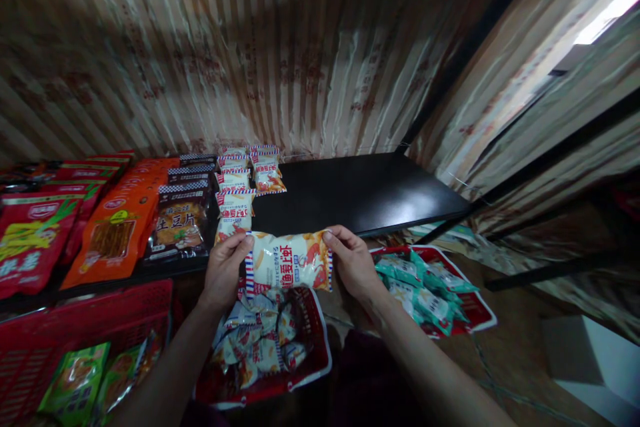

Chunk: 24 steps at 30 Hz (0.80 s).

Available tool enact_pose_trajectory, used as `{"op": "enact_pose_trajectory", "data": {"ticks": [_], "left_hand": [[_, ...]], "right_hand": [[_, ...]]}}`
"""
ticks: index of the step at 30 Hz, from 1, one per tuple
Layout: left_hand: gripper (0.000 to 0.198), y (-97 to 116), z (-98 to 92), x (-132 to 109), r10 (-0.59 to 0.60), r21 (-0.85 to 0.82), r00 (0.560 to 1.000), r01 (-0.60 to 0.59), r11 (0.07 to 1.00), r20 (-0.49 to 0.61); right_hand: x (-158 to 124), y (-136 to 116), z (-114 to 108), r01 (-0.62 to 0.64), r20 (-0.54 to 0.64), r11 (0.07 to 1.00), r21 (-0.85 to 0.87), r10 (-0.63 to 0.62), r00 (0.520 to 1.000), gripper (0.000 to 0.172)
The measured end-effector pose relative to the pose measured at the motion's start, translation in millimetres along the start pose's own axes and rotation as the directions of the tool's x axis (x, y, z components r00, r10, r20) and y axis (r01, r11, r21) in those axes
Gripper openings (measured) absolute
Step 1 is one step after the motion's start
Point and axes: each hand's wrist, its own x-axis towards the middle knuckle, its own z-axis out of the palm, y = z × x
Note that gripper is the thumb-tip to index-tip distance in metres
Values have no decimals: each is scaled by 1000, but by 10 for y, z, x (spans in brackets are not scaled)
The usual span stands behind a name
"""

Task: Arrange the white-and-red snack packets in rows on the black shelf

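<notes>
A white snack bag (289, 261) with red and blue striped edges is held sideways between both my hands, just in front of the black shelf (360, 193). My left hand (225, 269) pinches its left end and my right hand (353, 260) pinches its right end. Right below it a red basket (310, 363) holds several more bags of the same kind. Matching bags (235, 203) stand in rows on the shelf just beyond my left hand.
The shelf's left part carries black (181, 223), orange (116, 233) and red snack bags (31, 240). Another red basket (85, 327) at lower left holds green packets. A red basket (475, 310) with teal packets lies at right. A striped sheet covers the wall behind. A white box (600, 360) sits at lower right.
</notes>
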Motion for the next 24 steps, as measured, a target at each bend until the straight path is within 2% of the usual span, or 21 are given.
{"op": "enact_pose_trajectory", "data": {"ticks": [8,13,18,21,24], "left_hand": [[31,-95,10,-24,-6,-38,999,5,999,-36],[34,-85,38,-24,-3,-44,995,-2,999,-104],[35,-80,53,9,18,-29,990,-23,999,-141],[36,-122,65,32,47,-23,990,-50,998,-134],[36,-174,100,33,134,-23,981,-138,990,-138]], "right_hand": [[-8,-34,65,-30,-17,996,81,31,999,28],[14,-2,26,-36,83,999,28,33,996,30],[28,24,-63,-41,225,996,-75,57,973,25],[16,-22,-70,-12,201,998,-67,25,979,24],[1,-90,-42,-3,142,1000,2,3,990,25]]}}
